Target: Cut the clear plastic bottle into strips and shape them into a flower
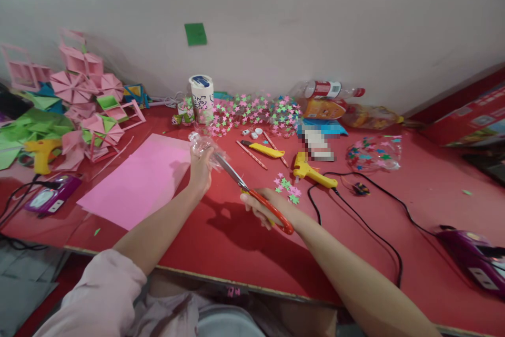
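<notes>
My left hand (200, 169) holds a clear plastic bottle piece (204, 146) above the red table (221, 232). My right hand (265, 206) grips red-handled scissors (252, 195), whose blades point up and left and meet the bottle piece. A pink paper sheet (138, 179) lies to the left of my left hand. Small pink and green paper stars (288, 189) lie scattered just right of the scissors.
A yellow glue gun (311, 173) with a black cord, a yellow utility knife (265, 150) and pencils lie beyond my hands. Star-covered clear shapes (256, 112), a white cup (202, 96) and bottles (327, 96) stand near the wall. Pink and green paper crafts (79, 105) fill the left. Purple power strips (473, 258) sit at both sides.
</notes>
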The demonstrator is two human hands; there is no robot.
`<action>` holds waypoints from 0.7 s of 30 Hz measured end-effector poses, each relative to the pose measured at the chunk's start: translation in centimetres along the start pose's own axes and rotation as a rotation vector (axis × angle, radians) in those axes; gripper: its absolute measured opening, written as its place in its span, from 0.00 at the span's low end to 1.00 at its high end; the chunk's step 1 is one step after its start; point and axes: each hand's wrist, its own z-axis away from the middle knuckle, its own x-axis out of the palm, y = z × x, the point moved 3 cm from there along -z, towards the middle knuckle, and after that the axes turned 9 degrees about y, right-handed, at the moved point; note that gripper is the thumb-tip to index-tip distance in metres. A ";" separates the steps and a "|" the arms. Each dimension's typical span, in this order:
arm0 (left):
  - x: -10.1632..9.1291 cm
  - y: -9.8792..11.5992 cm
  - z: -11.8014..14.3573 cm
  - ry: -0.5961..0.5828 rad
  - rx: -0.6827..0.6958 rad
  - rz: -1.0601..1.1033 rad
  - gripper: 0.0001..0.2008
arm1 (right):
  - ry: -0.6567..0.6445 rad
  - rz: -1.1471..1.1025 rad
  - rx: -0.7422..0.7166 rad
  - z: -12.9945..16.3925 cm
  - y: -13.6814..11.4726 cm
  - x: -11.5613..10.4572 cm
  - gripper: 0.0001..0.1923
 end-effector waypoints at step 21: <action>-0.4 0.0 -0.9 0.040 0.085 -0.010 0.19 | 0.135 0.091 0.131 -0.3 0.4 0.4 0.28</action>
